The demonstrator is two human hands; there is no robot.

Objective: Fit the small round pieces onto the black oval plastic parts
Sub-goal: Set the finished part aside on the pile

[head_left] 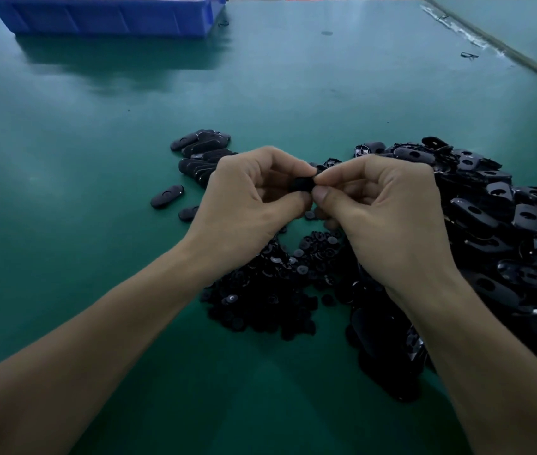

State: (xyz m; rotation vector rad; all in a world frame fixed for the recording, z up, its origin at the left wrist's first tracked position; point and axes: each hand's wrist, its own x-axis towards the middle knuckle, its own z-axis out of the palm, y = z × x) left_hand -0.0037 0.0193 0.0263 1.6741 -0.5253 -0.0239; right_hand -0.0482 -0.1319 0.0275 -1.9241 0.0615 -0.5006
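My left hand (247, 195) and my right hand (388, 205) meet fingertip to fingertip above the green table. Between them sits a black oval plastic part (301, 184), mostly hidden by the fingers; both hands pinch it. Whether a small round piece is also in my right fingers cannot be made out. A heap of small round pieces (277, 284) lies just below the hands. A large pile of black oval parts (503, 231) spreads to the right. A smaller group of oval parts (201, 152) lies behind my left hand, with one loose oval part (167, 196) to its left.
A blue plastic bin (106, 16) stands at the back left of the green table (96, 133). A seam with a raised strip (497, 44) runs diagonally across the back right corner. Small black scraps (469, 55) lie near it.
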